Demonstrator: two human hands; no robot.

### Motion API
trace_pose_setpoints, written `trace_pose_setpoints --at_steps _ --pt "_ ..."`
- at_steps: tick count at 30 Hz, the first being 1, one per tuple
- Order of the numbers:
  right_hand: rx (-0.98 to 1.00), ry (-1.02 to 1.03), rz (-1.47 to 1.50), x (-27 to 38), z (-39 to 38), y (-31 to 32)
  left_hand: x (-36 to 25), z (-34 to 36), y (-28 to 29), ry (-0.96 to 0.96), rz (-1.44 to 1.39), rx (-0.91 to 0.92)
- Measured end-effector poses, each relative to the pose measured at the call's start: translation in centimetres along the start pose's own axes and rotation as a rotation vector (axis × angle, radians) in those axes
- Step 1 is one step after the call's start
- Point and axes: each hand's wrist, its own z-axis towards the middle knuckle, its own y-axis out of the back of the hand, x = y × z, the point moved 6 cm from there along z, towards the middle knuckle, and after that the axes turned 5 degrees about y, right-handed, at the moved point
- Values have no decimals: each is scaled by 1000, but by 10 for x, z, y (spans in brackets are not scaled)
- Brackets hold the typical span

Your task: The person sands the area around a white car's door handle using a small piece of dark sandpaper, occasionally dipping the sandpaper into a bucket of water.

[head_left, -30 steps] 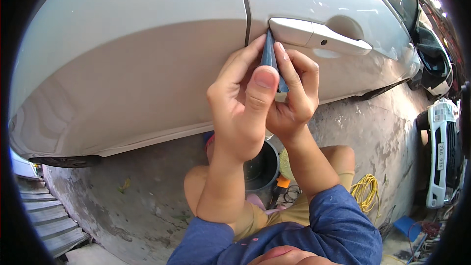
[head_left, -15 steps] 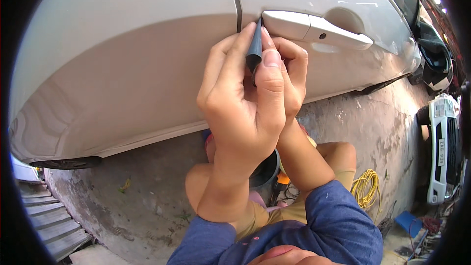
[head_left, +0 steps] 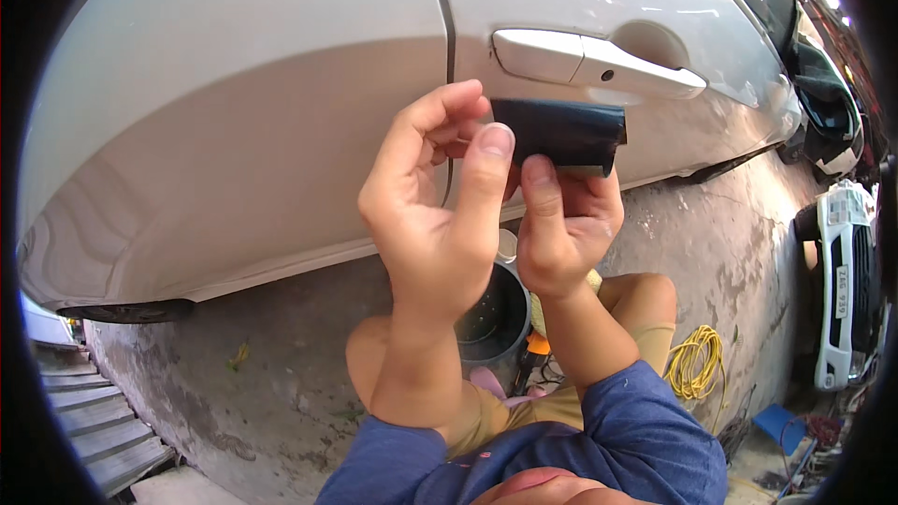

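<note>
A folded dark sheet that looks like sandpaper [head_left: 566, 131] is held up between my hands in front of a light silver car door [head_left: 281, 140]. My left hand [head_left: 426, 178] pinches its left end, thumb in front and index finger raised. My right hand [head_left: 566, 224] grips its lower edge near the middle and right, with the thumb in front and the other fingers partly hidden behind. Above the sheet, apart from it, is the door handle [head_left: 543, 54], with the dark door seam [head_left: 447, 28] to its left.
Between my legs stands a dark bucket [head_left: 510, 332], with an orange-and-black tool [head_left: 533, 355] beside it. A coiled yellow cord [head_left: 695, 363] lies on the concrete floor to the right. A white car bumper [head_left: 832, 290] stands at far right; grey slats [head_left: 103, 421] are at lower left.
Both hands have drawn down from the handle's left end. The sandpaper, seen end-on and pointing at the door before, now lies sideways with its broad face showing. My right hand has shifted rightward.
</note>
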Motion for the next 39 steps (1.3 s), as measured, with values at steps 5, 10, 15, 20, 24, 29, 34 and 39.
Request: trace_pose_setpoints --at_steps 5,10,15,20,24,29,34,39 --pt "31 -329 205 11 -12 -4 3 -12 11 293 -144 -48" --pt "278 170 -218 30 -7 8 -6 -14 21 171 -48 -21" --pt "107 2 -163 36 3 17 0 -15 24 267 -110 96" --pt "104 -73 -121 31 1 26 5 -21 21 374 -143 265" --pt "310 -141 -109 26 -6 28 25 -31 24 599 -388 434" --pt "344 -298 -145 23 -18 37 48 -43 29 622 -292 406" --pt "379 -452 -101 17 -23 36 39 -38 32 388 -179 300" --pt "405 -289 -162 24 -17 35 27 -38 26 205 76 316"
